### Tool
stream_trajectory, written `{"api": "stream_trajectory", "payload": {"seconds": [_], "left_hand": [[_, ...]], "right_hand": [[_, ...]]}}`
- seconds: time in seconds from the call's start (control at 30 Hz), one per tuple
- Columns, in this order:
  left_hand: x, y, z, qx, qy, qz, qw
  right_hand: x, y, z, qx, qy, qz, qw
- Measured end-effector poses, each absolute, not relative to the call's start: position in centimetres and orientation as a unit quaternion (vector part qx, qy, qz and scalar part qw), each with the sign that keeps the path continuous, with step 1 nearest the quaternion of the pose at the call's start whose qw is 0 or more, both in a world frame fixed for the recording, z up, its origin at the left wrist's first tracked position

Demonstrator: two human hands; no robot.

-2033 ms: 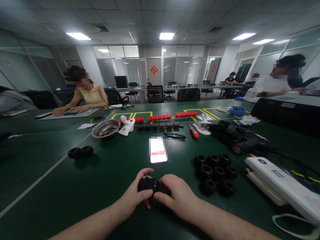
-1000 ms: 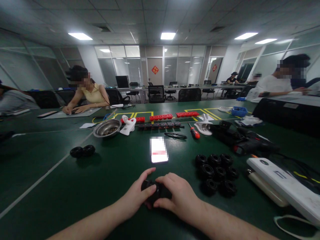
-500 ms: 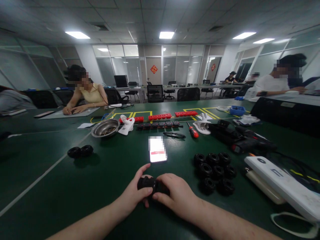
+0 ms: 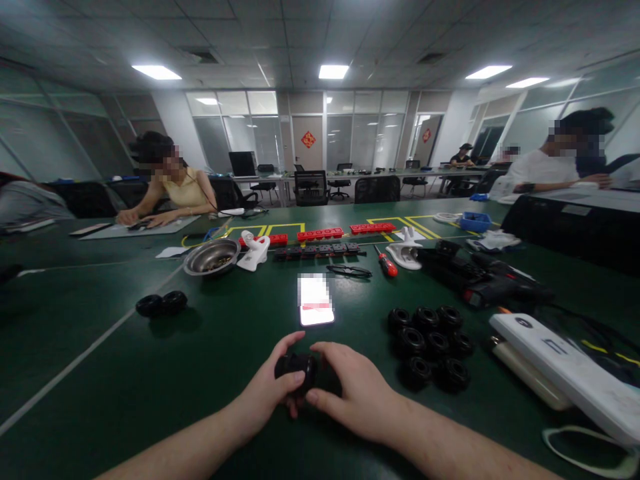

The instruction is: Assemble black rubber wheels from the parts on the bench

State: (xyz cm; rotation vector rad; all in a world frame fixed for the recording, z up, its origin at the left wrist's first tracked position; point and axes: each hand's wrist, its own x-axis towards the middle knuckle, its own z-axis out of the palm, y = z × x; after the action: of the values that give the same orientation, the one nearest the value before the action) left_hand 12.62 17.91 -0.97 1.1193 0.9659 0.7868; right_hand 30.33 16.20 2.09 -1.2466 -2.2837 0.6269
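My left hand (image 4: 279, 380) is wrapped round a black toy wheel (image 4: 306, 370), with the thumb pressed across its near side. Close on the wheel's right side, my right hand (image 4: 347, 383) has its thumb and fingers parted and curved towards it. A dark gap shows inside that hand; whether a fingertip still touches the wheel I cannot tell. Both hands are low over the green table, just in front of a lit phone (image 4: 317, 313). To the right lies a group of several matching black wheels (image 4: 411, 340). Two more black wheels (image 4: 163, 303) stand side by side at the left.
Farther back are a metal bowl (image 4: 211, 259) with small parts, red trays (image 4: 320, 234), a black strip of parts (image 4: 320, 250), glasses (image 4: 350, 271) and a screwdriver (image 4: 387, 263). On the right lie black gear (image 4: 490, 273) and a white power bank (image 4: 560, 353). Other people sit across the table.
My right hand has loosened from the black wheel, its fingers opening and drawing slightly right. The wheel stays in my left hand, its round side now showing more.
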Motion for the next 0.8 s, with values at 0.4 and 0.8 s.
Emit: {"api": "stream_trajectory", "payload": {"seconds": [0.4,0.8], "left_hand": [[12.41,17.76,-0.29,0.486,0.411,0.326,0.699],[12.51,17.73,-0.47,0.495,0.434,0.350,0.666]], "right_hand": [[30.37,16.37,1.57,-0.430,-0.842,0.227,0.236],[30.38,16.40,1.56,-0.456,-0.831,0.226,0.223]]}}
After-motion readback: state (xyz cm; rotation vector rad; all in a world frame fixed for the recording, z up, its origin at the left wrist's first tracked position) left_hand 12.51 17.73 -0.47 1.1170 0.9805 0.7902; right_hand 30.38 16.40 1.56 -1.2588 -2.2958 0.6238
